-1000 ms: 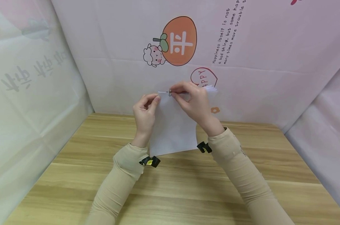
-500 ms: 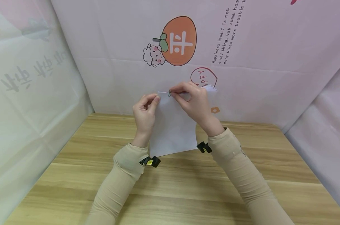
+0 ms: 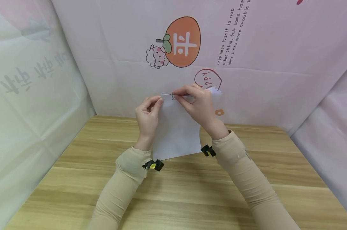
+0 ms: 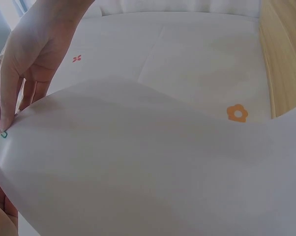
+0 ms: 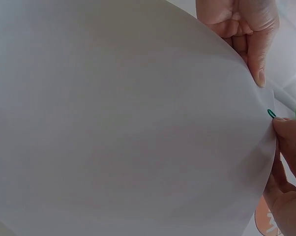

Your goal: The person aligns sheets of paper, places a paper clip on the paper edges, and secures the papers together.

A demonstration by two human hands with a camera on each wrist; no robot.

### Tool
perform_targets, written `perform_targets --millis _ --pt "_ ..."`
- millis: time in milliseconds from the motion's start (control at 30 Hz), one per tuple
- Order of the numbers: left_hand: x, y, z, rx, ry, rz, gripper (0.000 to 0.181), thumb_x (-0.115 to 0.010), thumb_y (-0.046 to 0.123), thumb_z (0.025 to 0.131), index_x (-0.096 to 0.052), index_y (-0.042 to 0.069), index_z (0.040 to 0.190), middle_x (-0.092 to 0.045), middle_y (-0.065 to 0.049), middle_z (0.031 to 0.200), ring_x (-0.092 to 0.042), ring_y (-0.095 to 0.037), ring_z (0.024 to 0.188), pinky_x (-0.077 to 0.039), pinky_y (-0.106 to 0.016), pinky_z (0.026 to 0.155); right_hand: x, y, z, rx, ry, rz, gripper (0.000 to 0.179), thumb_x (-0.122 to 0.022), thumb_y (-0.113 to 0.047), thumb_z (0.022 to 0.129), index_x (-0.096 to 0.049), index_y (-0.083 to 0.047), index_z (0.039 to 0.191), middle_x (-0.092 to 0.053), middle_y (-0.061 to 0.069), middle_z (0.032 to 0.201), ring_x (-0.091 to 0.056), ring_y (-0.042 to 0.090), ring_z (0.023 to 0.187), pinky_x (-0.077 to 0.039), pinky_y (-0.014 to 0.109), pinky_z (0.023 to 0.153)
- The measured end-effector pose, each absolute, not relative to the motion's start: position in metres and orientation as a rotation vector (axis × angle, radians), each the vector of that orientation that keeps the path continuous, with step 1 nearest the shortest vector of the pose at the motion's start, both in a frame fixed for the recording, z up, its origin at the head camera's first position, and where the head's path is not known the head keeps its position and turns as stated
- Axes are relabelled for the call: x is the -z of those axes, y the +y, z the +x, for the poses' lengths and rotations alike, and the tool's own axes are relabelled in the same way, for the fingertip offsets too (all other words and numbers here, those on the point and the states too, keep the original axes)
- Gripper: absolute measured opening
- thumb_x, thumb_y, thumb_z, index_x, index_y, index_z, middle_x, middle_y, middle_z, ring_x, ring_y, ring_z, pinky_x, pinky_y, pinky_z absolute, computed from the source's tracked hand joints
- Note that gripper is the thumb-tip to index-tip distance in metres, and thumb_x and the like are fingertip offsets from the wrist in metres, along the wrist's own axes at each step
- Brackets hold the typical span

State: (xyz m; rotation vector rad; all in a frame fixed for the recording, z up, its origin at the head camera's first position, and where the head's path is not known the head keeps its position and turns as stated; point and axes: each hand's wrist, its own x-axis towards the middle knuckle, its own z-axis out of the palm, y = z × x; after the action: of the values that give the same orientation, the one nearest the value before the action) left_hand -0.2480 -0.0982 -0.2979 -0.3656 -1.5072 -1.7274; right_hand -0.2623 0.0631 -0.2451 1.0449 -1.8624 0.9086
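Note:
White paper sheets [image 3: 177, 127] hang upright above the table, their top edge raised between both hands. The left hand [image 3: 148, 115] pinches the top left corner, thumb on the near face. At the top edge, a little right of that corner, a small green paper clip [image 3: 172, 96] sits over the paper. The right hand [image 3: 197, 102] pinches this clip between thumb and fingertips; the clip's rounded end [image 5: 271, 113] shows beside the thumb in the right wrist view. Behind the right hand, fanned sheet edges [image 3: 214, 90] stick out to the right.
A wood-grain table [image 3: 184, 195] lies below the hands. A printed white cloth backdrop [image 3: 127, 73] stands close behind the paper, with white cloth sides at left and right. Black wrist cameras [image 3: 156, 165] are strapped on both sleeves, near the paper's lower edge.
Hands and paper stay almost in place. The right fingertips have shifted the clip very slightly left and down at the top edge, and its loop shows a little more below them.

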Motion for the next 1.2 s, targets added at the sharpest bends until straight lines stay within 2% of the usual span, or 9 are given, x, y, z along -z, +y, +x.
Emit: perform_targets --millis 300,1200 --pt "0.2982 -0.0976 -0.2485 1.730 -1.501 -0.365 0.016 -0.069 0.003 0.084 -0.068 -0.012 0.090 -0.062 0.015 0.075 -0.052 -0.004 0.069 -0.039 -0.016 0.061 0.2452 0.0633 -0.2616 -0.898 -1.874 1.041 0.007 -0.071 -0.011 0.085 -0.075 -0.010 0.091 -0.074 0.001 0.087 -0.064 0.013 0.081 -0.051 0.026 0.071" --pt "0.3029 -0.0953 -0.2505 1.716 -1.461 -0.380 0.016 -0.071 0.005 0.083 -0.070 -0.010 0.088 -0.063 0.015 0.075 -0.051 -0.004 0.068 -0.038 -0.017 0.059 0.2489 0.0650 -0.2640 -0.894 -1.872 1.051 0.007 -0.072 -0.010 0.084 -0.075 -0.008 0.090 -0.074 0.003 0.087 -0.065 0.013 0.080 -0.052 0.025 0.071"
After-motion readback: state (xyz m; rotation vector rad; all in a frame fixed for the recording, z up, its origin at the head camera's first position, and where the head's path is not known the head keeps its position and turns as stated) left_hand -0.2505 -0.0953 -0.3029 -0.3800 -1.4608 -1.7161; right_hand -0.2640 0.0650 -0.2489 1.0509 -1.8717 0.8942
